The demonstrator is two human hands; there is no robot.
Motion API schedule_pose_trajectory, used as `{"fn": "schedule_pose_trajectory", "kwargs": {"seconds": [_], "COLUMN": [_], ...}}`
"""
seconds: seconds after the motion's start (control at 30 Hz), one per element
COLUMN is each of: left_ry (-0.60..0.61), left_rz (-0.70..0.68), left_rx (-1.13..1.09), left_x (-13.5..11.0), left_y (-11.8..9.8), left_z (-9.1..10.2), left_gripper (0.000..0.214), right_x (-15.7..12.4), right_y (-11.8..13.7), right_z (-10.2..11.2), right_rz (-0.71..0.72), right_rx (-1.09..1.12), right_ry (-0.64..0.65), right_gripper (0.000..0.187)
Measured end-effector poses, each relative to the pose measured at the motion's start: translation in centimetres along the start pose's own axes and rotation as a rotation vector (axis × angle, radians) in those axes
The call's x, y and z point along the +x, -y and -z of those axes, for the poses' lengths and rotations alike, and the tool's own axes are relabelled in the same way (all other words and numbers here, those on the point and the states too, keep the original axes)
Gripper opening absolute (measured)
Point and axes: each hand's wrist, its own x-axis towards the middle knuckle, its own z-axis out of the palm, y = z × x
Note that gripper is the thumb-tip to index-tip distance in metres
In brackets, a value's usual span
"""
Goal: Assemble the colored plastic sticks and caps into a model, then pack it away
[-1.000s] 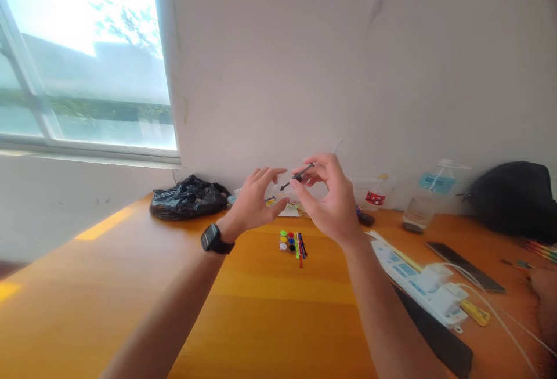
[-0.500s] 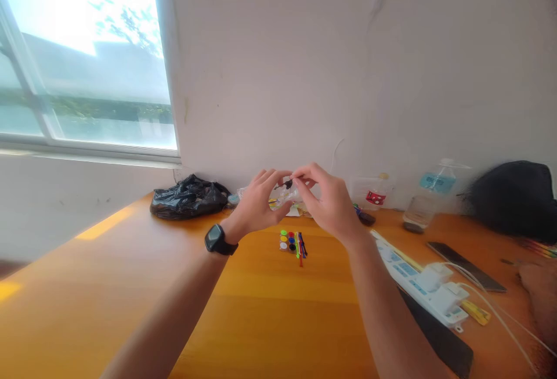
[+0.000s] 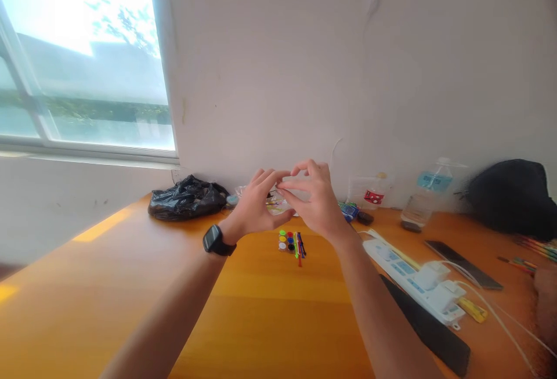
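My left hand [image 3: 255, 205], with a black watch on its wrist, and my right hand [image 3: 315, 202] are raised together above the orange table [image 3: 261, 309]. Their fingertips meet in a pinch. Whatever is between them is hidden by the fingers. Just below the hands, a small cluster of coloured round pieces and thin coloured sticks [image 3: 292, 242] lies on the table. Behind the hands, some clear packaging lies against the wall.
A black plastic bag [image 3: 187, 198] lies at the back left. To the right are a water bottle [image 3: 429, 196], a white power strip [image 3: 413, 277] with plugs and cables, a phone [image 3: 461, 264], a dark bundle [image 3: 513, 196] and coloured pencils [image 3: 526, 263]. Another person's hand [image 3: 546, 298] shows at the right edge.
My right hand held a thin black stick up in plain sight. Both hands have since come down and closed together, and the stick no longer shows.
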Motion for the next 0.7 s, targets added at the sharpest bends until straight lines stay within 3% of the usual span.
{"fn": "schedule_pose_trajectory", "kwargs": {"seconds": [0.2,0.33,0.5,0.7], "left_ry": [0.006,-0.120,-0.291,-0.367], "left_rz": [0.052,0.195,0.317,0.388], "left_rx": [-0.104,-0.213,-0.293,-0.398], "left_x": [-0.1,-0.1,0.0,0.3], "left_y": [0.0,0.6,1.5,2.0], "left_z": [1.1,1.2,0.5,0.2], "left_gripper": [0.049,0.037,0.049,0.032], "right_x": [0.2,0.1,-0.4,-0.5], "right_y": [1.0,1.5,0.9,0.7], "right_z": [1.5,2.3,1.2,-0.2], "right_rz": [-0.071,-0.114,-0.115,-0.172], "right_rx": [0.134,0.178,0.158,0.170], "right_ry": [0.099,0.176,0.289,0.312], "right_gripper": [0.016,0.016,0.025,0.017]}}
